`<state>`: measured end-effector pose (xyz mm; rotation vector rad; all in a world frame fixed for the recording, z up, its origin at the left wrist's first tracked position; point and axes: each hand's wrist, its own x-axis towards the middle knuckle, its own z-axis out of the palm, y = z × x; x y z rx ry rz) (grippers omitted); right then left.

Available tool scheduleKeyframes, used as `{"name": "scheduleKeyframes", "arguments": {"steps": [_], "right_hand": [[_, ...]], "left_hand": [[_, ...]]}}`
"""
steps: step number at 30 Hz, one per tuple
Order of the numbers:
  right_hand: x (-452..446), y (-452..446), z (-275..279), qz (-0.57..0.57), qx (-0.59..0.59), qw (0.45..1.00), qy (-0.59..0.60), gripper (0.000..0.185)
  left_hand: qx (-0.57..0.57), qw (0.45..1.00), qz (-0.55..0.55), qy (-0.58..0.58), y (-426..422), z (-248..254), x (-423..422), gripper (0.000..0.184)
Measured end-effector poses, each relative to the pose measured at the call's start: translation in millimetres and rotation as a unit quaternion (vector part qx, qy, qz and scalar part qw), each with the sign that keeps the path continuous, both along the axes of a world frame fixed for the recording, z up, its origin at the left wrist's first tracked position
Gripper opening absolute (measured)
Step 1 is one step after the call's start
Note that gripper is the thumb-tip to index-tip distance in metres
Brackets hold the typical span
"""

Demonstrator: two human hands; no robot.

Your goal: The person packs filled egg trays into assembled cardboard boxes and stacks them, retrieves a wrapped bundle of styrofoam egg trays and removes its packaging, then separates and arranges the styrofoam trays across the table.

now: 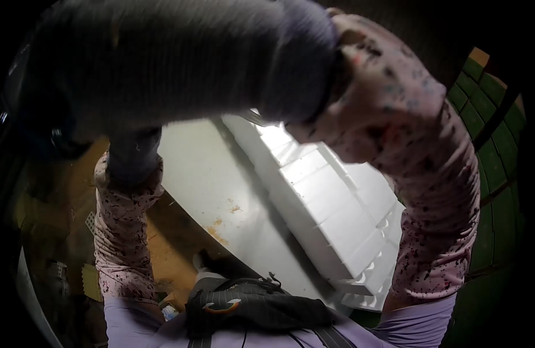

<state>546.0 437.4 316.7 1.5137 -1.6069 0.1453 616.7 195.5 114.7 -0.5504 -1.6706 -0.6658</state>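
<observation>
My right hand (221, 64), in a grey knit glove, is raised across the top of the view, very close to the camera. Its fingers are dark and blurred at the left, so I cannot see whether they hold anything. Below it, my left hand (134, 152) is raised too; only its grey glove cuff shows, and the rest disappears behind the right glove. Both forearms wear pale sleeve covers with dark specks. Beneath the raised arms lies a white tabletop (203, 185) with brown crumbs on it.
Stacked white foam blocks or boxes (319, 203) stand along the table's right side. Green crates (493, 127) are stacked at the far right. Brown floor (174, 238) shows at the left, beside dim clutter. A black apron (256, 307) covers my front.
</observation>
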Motion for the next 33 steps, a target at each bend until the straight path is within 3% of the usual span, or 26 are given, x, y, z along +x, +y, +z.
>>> {"name": "scheduleKeyframes", "arguments": {"steps": [1,2,4,5,6,7,8,9,10,12,13,15,17,18,20,21,23,25,26,27,28,30,31,32,33], "right_hand": [[14,1,1,0.048,-0.016,0.997,-0.056,0.036],[10,-23,-10,0.091,-0.026,0.988,-0.124,0.044],[-4,-83,-23,0.178,-0.048,0.947,-0.262,0.058],[-13,-108,-33,0.214,-0.059,0.92,-0.324,0.066],[-24,-135,-45,0.24,-0.061,0.892,-0.379,0.073],[-35,-155,-58,0.256,-0.055,0.865,-0.427,0.08],[-28,-110,-74,0.258,-0.048,0.846,-0.464,0.088],[-40,-132,-103,0.215,0.008,0.816,-0.536,0.097],[-40,-173,-138,0.215,0.066,0.797,-0.56,0.101],[-11,-217,-188,0.219,0.262,0.687,-0.641,0.102],[-2,-229,-206,0.28,0.335,0.589,-0.681,0.098],[6,-284,-260,0.187,0.452,0.502,-0.713,0.077],[-28,-283,-280,0.013,0.515,0.588,-0.623,0.053],[-54,-285,-288,-0.039,0.486,0.641,-0.593,0.021],[-130,-274,-306,-0.182,0.429,0.705,-0.535,0.017],[-178,-269,-322,-0.198,0.373,0.783,-0.458,0.017],[-253,-255,-315,-0.304,0.252,0.868,-0.301,0.017],[-305,-274,-269,-0.369,0.114,0.889,-0.245,0.017],[-325,-287,-253,-0.431,0.065,0.884,-0.171,0.018],[-359,-301,-247,-0.428,-0.002,0.883,-0.193,0.02],[-383,-321,-235,-0.416,-0.076,0.869,-0.257,0.023],[-390,-342,-188,-0.419,-0.151,0.871,-0.209,0.028],[-401,-369,-170,-0.397,-0.18,0.873,-0.218,0.028],[-408,-392,-150,-0.348,-0.213,0.884,-0.228,0.029],[-402,-424,-131,-0.279,-0.262,0.894,-0.232,0.025]], "left_hand": [[-0.077,0.987,0.137,0.046,-31,-16,2,0.051],[-0.069,0.994,0.083,0.007,-59,-20,7,0.045],[0.049,0.983,-0.131,-0.121,-106,10,34,0.033],[0.123,0.95,-0.232,-0.171,-127,23,43,0.028],[0.244,0.872,-0.371,-0.206,-149,34,48,0.027],[0.243,0.876,-0.366,-0.2,-184,45,48,0.027],[0.268,0.807,-0.482,-0.213,-131,66,62,0.028],[0.316,0.716,-0.582,-0.221,-150,68,59,0.03],[0.322,0.713,-0.581,-0.226,-169,76,56,0.03],[0.258,0.698,-0.632,-0.218,-170,111,41,0.031],[0.242,0.728,-0.61,-0.198,-191,128,37,0.031],[0.339,0.789,-0.495,-0.137,-352,147,61,0.03],[0.393,0.76,-0.499,-0.138,-498,145,89,0.026],[0.419,0.745,-0.5,-0.137,-571,144,103,0.024],[0.366,0.75,-0.52,-0.182,-695,114,140,0.023],[0.446,0.788,-0.417,-0.082,-721,89,156,0.02],[0.554,0.77,-0.312,0.057,-767,42,200,0.016],[0.634,0.713,-0.274,0.117,-819,-7,213,0.015],[0.638,0.738,-0.181,0.126,-807,-21,208,0.016],[0.622,0.707,-0.307,0.138,-858,-49,227,0.016],[0.557,0.825,-0.065,0.074,-897,-84,241,0.017],[0.562,0.824,0.014,0.077,-874,-92,275,0.021],[0.426,0.874,0.233,-0.031,-867,-107,280,0.022],[0.271,0.844,0.456,-0.084,-856,-120,284,0.024],[0.367,0.859,0.346,-0.084,-835,-112,271,0.027]]}}
